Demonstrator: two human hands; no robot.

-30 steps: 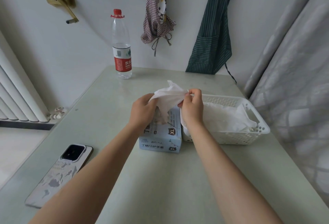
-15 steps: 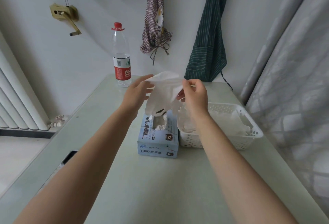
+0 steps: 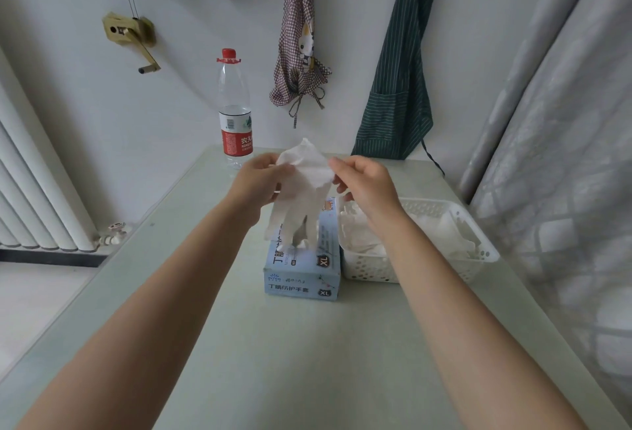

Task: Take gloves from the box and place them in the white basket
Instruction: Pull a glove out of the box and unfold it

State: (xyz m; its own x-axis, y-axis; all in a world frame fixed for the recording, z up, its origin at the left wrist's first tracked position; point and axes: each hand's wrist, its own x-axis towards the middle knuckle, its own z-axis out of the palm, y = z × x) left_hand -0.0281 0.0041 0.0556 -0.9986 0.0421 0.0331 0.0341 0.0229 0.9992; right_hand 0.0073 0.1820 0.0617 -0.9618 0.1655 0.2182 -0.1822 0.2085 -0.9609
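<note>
While both hands work above the desk (image 3: pixel 307 361), the left hand (image 3: pixel 254 181) pinches the cuff edge of a white glove (image 3: pixel 301 190) between thumb and fingertips, and the right hand (image 3: pixel 367 183) nips the opposite edge the same way, its other fingers loosely curled. Held up between them, the glove hangs with its fingers pointing down, their tips reaching the opening of the blue glove box (image 3: pixel 302 272), where more white material shows. Marked "XL", the box sits on the desk just beside the white basket (image 3: pixel 478 252), which lies to its right and already holds a heap of white gloves (image 3: pixel 437 231). Behind the hands, a water bottle (image 3: pixel 235 111) with a red cap and label stands near the desk's far edge. A checked apron (image 3: pixel 299 50) and a dark striped apron (image 3: pixel 400 81) hang on the wall, with a radiator (image 3: pixel 30 190) at left and a curtain (image 3: pixel 564 156) at right.
</note>
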